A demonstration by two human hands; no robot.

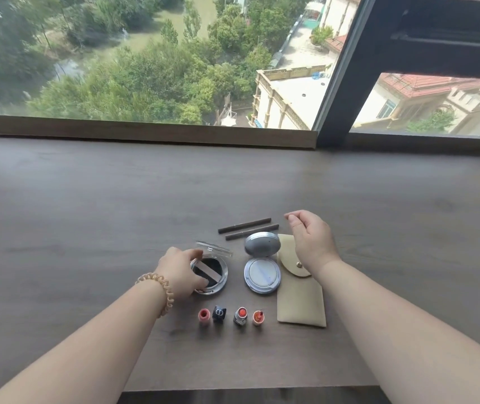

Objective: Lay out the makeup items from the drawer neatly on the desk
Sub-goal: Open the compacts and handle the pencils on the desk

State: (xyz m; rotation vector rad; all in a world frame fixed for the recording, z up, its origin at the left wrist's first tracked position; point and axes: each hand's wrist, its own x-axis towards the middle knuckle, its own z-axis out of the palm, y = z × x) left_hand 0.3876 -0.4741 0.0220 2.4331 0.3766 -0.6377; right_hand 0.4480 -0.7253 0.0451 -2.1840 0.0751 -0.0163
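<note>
Material: grey-brown wood-grain desk (87, 199), items grouped near its front edge.
Left hand (182, 272): fingers curled around the black cushion compact (212, 275), gripping its rim; clear lid (214, 248) tilted open just beyond the fingertips.
Right hand (310, 240): loosely open, holding nothing, hovering above the beige pouch (301, 298).
Risk: nudging the compact sideways could knock over the upright lipsticks (240, 316) just below the grip, or bump the silver compact (262, 265) to its right.
Appearance: round, chrome-rimmed, dark puff with pale strap.
</note>
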